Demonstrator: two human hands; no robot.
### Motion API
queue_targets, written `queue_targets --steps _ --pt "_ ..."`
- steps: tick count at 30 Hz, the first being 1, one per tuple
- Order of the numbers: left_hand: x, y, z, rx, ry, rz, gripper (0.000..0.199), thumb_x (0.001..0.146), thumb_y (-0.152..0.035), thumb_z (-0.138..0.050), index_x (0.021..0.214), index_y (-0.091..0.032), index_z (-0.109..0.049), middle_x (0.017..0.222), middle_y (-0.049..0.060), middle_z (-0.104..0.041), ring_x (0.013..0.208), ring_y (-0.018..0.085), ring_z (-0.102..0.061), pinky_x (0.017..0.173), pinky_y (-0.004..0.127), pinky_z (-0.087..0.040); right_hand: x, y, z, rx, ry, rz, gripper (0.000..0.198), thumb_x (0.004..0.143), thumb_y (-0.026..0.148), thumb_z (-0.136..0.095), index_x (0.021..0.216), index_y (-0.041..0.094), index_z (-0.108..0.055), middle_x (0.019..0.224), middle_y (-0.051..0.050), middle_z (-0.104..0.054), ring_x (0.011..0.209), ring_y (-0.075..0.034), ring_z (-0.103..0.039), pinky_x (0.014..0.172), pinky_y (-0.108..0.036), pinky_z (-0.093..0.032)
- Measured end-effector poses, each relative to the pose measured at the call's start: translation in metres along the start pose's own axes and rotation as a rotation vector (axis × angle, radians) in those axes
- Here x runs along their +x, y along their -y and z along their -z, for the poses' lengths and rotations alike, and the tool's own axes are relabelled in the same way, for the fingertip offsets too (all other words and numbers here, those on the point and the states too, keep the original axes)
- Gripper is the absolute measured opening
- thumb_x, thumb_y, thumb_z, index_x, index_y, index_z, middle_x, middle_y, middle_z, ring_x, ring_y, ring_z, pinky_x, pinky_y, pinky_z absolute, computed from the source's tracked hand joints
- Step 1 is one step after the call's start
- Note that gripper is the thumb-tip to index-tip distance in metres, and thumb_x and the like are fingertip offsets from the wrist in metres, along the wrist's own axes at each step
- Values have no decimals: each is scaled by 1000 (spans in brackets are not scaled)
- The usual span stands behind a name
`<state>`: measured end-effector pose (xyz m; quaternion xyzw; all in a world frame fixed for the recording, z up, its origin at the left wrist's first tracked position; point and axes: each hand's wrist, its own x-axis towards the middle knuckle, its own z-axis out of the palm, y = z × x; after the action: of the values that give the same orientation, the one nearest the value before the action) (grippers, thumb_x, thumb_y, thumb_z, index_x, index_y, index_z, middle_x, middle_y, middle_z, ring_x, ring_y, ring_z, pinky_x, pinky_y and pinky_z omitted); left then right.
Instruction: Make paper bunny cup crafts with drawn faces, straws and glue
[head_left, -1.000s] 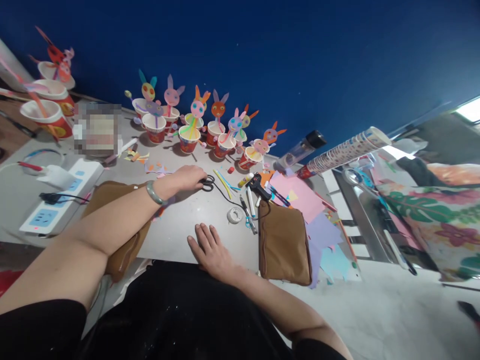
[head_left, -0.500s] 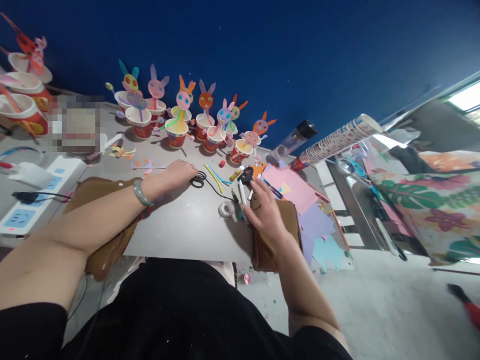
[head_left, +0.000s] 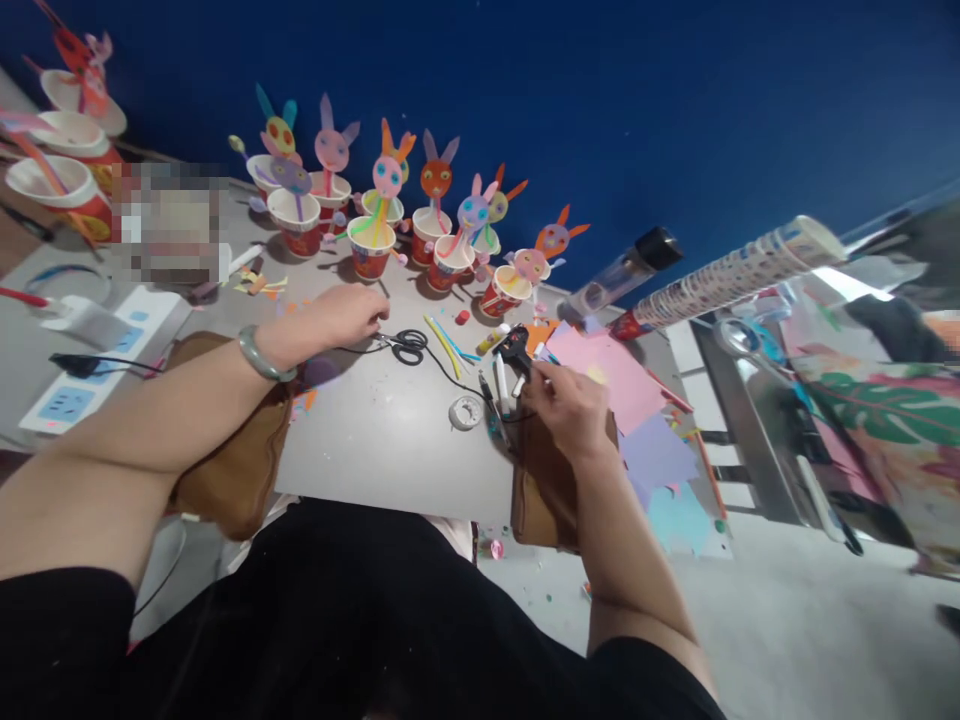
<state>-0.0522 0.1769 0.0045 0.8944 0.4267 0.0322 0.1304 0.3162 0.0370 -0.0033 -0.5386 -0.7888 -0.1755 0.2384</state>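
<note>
My left hand point(head_left: 349, 316), with a green bangle at the wrist, is over the table with its fingers loosely bent and slightly apart. No object shows in it. The black-handled scissors point(head_left: 409, 346) lie just in front of its fingertips, and a purple paper piece point(head_left: 322, 373) lies under the wrist. My right hand point(head_left: 571, 402) is closed around the handle end of a black glue gun point(head_left: 515, 347); the grip is partly hidden by my fingers. White pens point(head_left: 502, 385) and a roll of tape point(head_left: 466, 412) lie to its left.
Paper cups with rabbit figures point(head_left: 373, 248) line the wall. A stack of cups point(head_left: 735, 275) and a clear tube point(head_left: 622, 275) lean at the right, near coloured paper point(head_left: 607, 365). Brown pads point(head_left: 232, 465) lie at the table's front. A black cord runs from the power strip point(head_left: 97, 365).
My left hand has drawn back from the scissors handles, its fingers now bent. My right hand, spread before, has closed at the glue gun. The whole view has shifted slightly.
</note>
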Motion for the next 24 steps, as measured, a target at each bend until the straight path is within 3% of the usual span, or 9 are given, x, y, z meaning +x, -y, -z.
queue_targets --steps 4,8,17,24 --pt "-4 7 -2 43 79 -69 31 86 -31 -68 112 -16 -75 110 12 -76 100 25 -69 81 32 -48 -8 -19 -17 -10 -255 -237 26 97 34 -54 93 16 -73 68 -7 -72 53 -16 -60 57 -29 -46" --pt "-3 7 -7 69 91 -175 29 86 -27 -68 111 -16 -74 111 10 -75 103 23 -69 86 30 -47 -15 -25 -31 64 -376 -415 28 95 37 -55 90 15 -72 70 -7 -72 52 -15 -61 55 -28 -48" --pt "8 8 -13 75 71 -289 16 86 -18 -61 91 -19 -76 93 7 -72 89 20 -66 79 31 -45 -17 -24 -35 110 -410 -540 31 91 42 -58 88 15 -74 71 -7 -72 55 -16 -63 57 -30 -52" --pt "10 10 -17 39 15 -302 15 86 -19 -58 83 -17 -72 88 8 -70 83 20 -64 77 32 -44 -20 -17 -37 139 -389 -586 32 90 44 -57 88 16 -73 72 -6 -71 57 -16 -64 59 -31 -52"
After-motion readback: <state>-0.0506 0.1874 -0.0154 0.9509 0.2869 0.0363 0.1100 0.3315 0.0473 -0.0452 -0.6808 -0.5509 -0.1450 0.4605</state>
